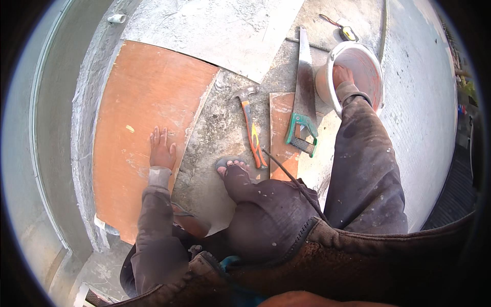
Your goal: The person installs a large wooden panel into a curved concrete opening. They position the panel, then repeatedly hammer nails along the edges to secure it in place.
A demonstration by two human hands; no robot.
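My left hand lies flat with its fingers stretched out on a reddish-brown plywood board, near the board's right edge. At the upper right, my right hand reaches into a whitish bucket. The bucket's wall and rim hide part of its fingers, and what they may hold does not show. Left of the bucket lies a handsaw with a green handle. A claw hammer with an orange and yellow grip rests on the concrete between the board and the saw.
Under the saw handle is a smaller brown plywood piece. A large whitish sheet spans the top. Beyond the bucket lies a tape measure. Low walls run along the left and the right. My bare foot in a sandal is near the hammer.
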